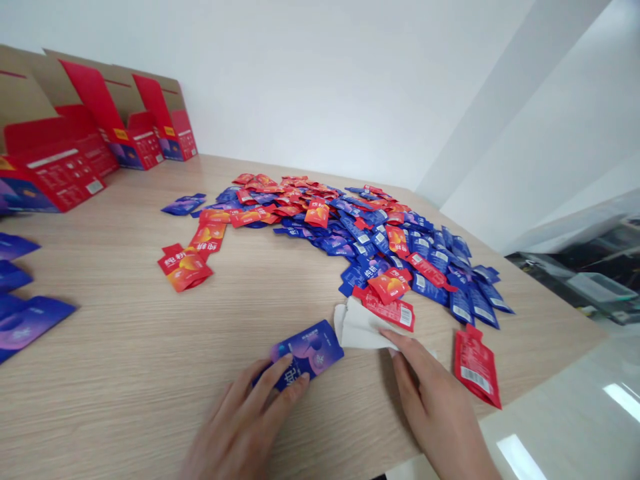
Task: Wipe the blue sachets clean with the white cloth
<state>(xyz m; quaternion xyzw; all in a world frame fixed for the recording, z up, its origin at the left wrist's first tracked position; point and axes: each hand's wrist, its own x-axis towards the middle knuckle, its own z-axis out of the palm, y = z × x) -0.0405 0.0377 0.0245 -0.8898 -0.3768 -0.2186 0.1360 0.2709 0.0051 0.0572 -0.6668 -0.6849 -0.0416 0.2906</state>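
Note:
Near the front of the table, the fingers and thumb of my left hand [250, 417] rest on a blue pouch [317, 350], holding it against the wood. The pouch lies flat, with its lower left end partly under my fingers. A folded white paper tissue [363, 327] is pinched between the thumb and fingers of my right hand [433, 393], just right of that pouch. Beyond the tissue, a red pouch [395, 310] lies at the edge of a large heap of blue and red pouches [345, 227]. Another red pouch [475, 367] lies right of my right hand.
Several open red boxes [60, 167] stand at the back left against the wall. Red pouches [185, 267] lie left of the heap, and blue pouches [30, 323] at the left edge. The table's right edge [575, 353] borders a glossy floor.

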